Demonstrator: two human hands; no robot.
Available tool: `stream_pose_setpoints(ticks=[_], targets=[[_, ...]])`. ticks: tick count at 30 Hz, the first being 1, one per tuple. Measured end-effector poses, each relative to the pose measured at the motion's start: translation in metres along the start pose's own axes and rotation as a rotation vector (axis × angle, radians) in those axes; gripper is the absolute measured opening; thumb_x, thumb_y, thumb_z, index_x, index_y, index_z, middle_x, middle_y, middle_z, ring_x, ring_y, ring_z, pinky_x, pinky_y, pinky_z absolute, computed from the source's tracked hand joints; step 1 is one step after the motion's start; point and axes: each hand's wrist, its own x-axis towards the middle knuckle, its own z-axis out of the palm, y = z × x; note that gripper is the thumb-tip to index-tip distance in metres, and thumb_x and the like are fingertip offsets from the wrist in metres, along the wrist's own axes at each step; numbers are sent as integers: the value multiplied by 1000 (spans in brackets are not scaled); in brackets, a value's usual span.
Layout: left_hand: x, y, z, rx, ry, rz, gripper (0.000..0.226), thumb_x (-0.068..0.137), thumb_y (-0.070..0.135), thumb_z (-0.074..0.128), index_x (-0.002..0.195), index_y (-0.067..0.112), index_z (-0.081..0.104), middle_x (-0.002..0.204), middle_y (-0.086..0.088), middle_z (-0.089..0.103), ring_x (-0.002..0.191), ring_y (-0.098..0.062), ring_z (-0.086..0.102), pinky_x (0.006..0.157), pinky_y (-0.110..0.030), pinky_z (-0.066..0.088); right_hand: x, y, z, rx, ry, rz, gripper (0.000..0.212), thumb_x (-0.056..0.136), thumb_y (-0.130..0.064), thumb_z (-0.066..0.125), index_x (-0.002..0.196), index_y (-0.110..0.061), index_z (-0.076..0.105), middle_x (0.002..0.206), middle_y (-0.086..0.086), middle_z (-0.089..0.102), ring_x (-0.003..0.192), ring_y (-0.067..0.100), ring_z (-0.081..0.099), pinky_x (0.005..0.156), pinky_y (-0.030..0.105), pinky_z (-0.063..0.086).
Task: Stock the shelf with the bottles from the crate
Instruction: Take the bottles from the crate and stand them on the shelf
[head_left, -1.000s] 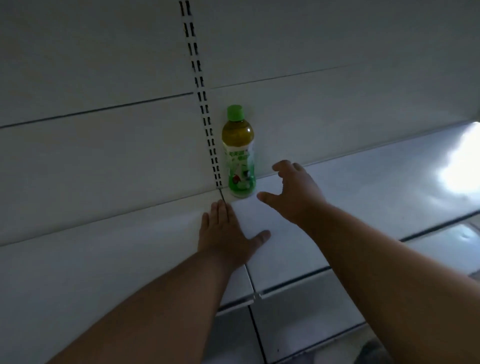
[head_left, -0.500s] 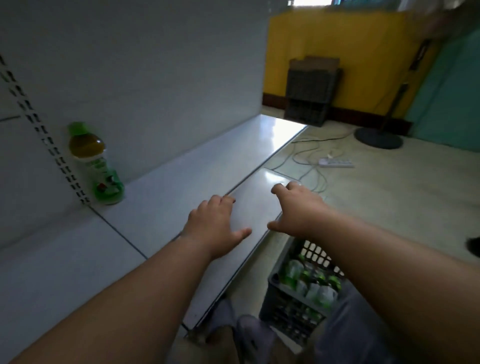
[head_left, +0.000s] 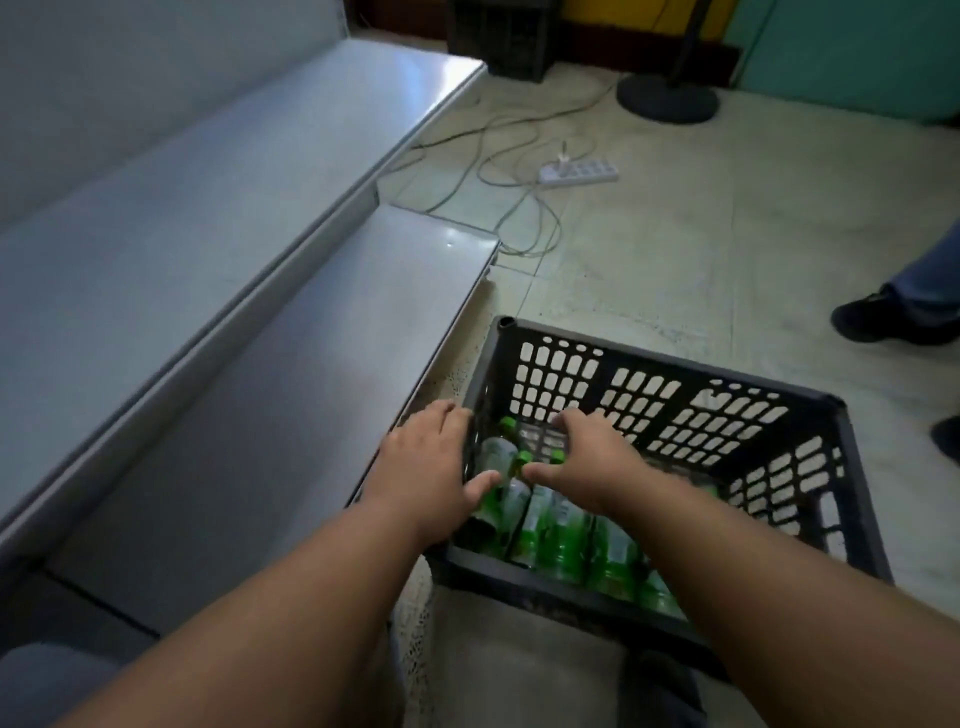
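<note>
Bottles (head_left: 558, 535) lie in the crate (head_left: 675, 410) on the floor, along its near-left side, partly hidden by your arms. Your left hand (head_left: 426, 457) rests at the crate's left rim, fingers released. Your right hand (head_left: 587, 457) hovers over the bottles, spread, holding nothing.

- Dim indoor light; glare patches on grey metal shelf boards (head_left: 291, 332), approx. far ends.
- Soft motion blur overall, esp. green-labelled bottles (head_left: 561, 535).
- Wide-angle bending at edges.
</note>
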Motion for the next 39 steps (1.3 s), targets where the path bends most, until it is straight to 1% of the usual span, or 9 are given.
stream_pose_setpoints(ticks=[5,10,15,18,22,26,30,33,39], targets=[[44,-9,49,62,-116,44,99,91,70,37,155,19,-20,160,-1,-33,148,-19,-25,120,-38,-6,70,26,45,378,-102,191,73,83,-41,78,143,-18,43,142,10,50,123,28,54,97,42,51],[62,-16,72,98,-173,65,111,82,81,28,146,18,-37,145,3,-54,137,-14,-45,118,-35,-10,130,43,79,544,-202,334,77,84,-45,75,145,-18,38,142,11,50,119,28,56,97,43,49],[64,-17,71,119,-185,70,112,68,86,9,136,18,-48,143,2,-57,135,-12,-47,111,-30,-19,171,40,97,471,-253,368,88,81,-61,70,153,-27,32,156,8,36,138,35,41,108,48,39],[65,-18,74,112,-189,81,111,70,87,12,134,21,-49,145,1,-54,138,-13,-43,114,-31,-16,186,32,111,426,-268,336,82,81,-56,72,147,-22,39,144,9,49,128,33,50,105,47,44],[65,-20,77,130,-187,77,113,71,88,17,139,20,-45,149,1,-50,141,-15,-39,116,-32,-12,189,32,119,463,-251,390,69,77,-47,81,132,-15,53,127,9,59,109,28,59,91,35,51],[65,-18,75,127,-194,67,115,70,88,13,139,17,-44,148,1,-52,140,-14,-41,113,-29,-15,176,37,124,535,-268,375,94,76,-45,81,152,-21,30,149,8,43,132,32,47,98,40,45],[65,-19,74,115,-193,68,117,69,89,16,142,17,-40,148,2,-51,141,-13,-40,115,-28,-15,164,37,125,783,-208,380,68,75,-29,85,130,-21,46,125,5,62,109,25,61,85,35,51],[65,-17,72,106,-208,57,122,72,89,28,145,16,-36,149,2,-50,141,-13,-39,118,-31,-11,149,37,110,779,-236,315,52,78,-25,83,117,-17,49,107,4,62,93,21,62,70,32,50],[59,-7,50,6,-291,7,125,76,83,48,151,17,-27,153,3,-43,143,-13,-34,124,-40,0,99,18,30,650,-36,26,44,77,-28,84,110,-22,55,100,-1,65,90,16,65,77,34,55]])
